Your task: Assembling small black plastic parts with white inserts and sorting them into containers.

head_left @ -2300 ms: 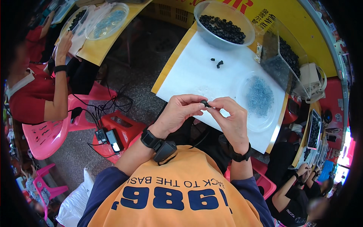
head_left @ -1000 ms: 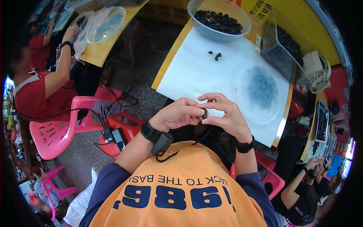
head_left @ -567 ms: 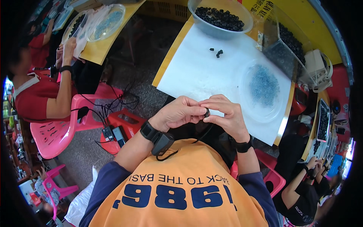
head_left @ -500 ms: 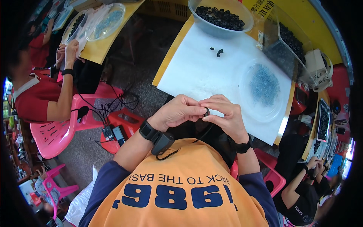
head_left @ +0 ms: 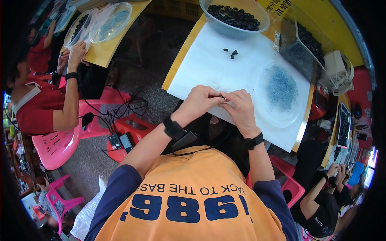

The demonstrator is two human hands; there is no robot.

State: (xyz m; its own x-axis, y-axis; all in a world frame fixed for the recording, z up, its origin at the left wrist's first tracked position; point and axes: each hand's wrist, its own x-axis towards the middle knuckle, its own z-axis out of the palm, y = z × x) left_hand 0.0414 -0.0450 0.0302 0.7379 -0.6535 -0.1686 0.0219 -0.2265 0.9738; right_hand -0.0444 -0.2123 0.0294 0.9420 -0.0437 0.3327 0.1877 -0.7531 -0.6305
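A: Where is the work standing?

B: Mid-piece, by my judgement. One small dark piece [head_left: 222,97] is sitting between the fingertips, above the near side of the white sheet [head_left: 197,66]. The fingers are covering most of it, so I'm not telling how finished it is.

A: Anything done, anything left?

B: A few loose dark pieces [head_left: 234,54] are lying on the sheet, below the clear bowl [head_left: 223,30]. Finished or waiting, I cannot tell. Plenty is apparently remaining: the bowl is holding a heap of dark pieces, the clear box [head_left: 295,60] is holding more, and blue bits [head_left: 280,90] are spreading over the round clear tray [head_left: 280,121] at right.

A: And the hands?

B: Both are pinching. The left hand [head_left: 199,100] is gripping the piece with thumb and forefinger, knuckles facing up. The right hand [head_left: 240,106] is meeting it from the other side, thumb and forefinger closing on the same piece, remaining fingers curling.

A: Arms?

B: The left forearm is slanting up and inward, a black wristband [head_left: 173,128] showing. The right is rising more steeply, leaning slightly left. Whether either hand is touching the sheet, I'm not able to tell.
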